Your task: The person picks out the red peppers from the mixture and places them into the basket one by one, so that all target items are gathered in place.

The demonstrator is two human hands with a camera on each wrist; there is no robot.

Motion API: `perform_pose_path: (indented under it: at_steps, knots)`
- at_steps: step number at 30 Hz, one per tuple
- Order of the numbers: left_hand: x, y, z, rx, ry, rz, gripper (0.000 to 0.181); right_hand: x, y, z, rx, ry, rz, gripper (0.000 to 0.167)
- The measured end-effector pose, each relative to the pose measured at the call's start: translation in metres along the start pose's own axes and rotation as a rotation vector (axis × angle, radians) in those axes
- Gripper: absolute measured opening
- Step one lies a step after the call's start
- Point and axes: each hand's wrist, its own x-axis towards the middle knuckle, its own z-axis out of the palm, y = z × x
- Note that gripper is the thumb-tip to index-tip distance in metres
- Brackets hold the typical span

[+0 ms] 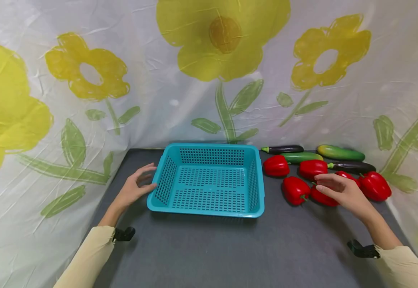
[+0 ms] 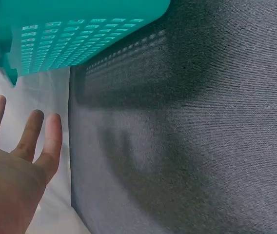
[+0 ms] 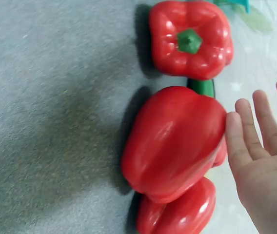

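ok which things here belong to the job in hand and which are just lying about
Likely in the job:
turquoise perforated plastic basket, beside the left hand
glossy red bell peppers, near the right hand

Apparently just lying about:
slim dark purple eggplants
long green vegetables

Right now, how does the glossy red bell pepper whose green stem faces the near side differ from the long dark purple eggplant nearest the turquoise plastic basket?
Colour: the pepper is bright red; the eggplant is dark purple. Shape: the pepper is short and blocky; the eggplant is slender. Pose: the pepper's stem points nearward; the eggplant's green end points toward the basket. Both lie on the dark grey table.
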Motion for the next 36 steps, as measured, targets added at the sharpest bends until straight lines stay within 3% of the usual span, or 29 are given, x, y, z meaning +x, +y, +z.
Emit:
perform_pose_path:
  at_steps: [3,9,14,24,36]
  knots:
    - [0.004,0.001,0.004,0.008,-0.016,0.023,0.060,-0.001,0.001,0.002,0.028,-0.015,-0.021,0.044]
    - [0.016,0.000,0.014,0.116,-0.026,0.100,0.062,0.003,-0.002,0.013,0.093,0.000,-0.085,0.051]
    - [0.024,-0.004,0.019,0.191,-0.010,0.153,0.063,0.012,-0.006,0.028,0.105,0.031,-0.086,0.057]
    - [0.025,-0.004,0.022,0.211,-0.007,0.131,0.065,0.022,-0.009,0.050,0.042,0.049,-0.092,0.061]
    - [0.026,-0.009,0.024,0.209,-0.002,0.112,0.062,0.028,-0.001,0.072,-0.023,0.070,0.013,0.067]
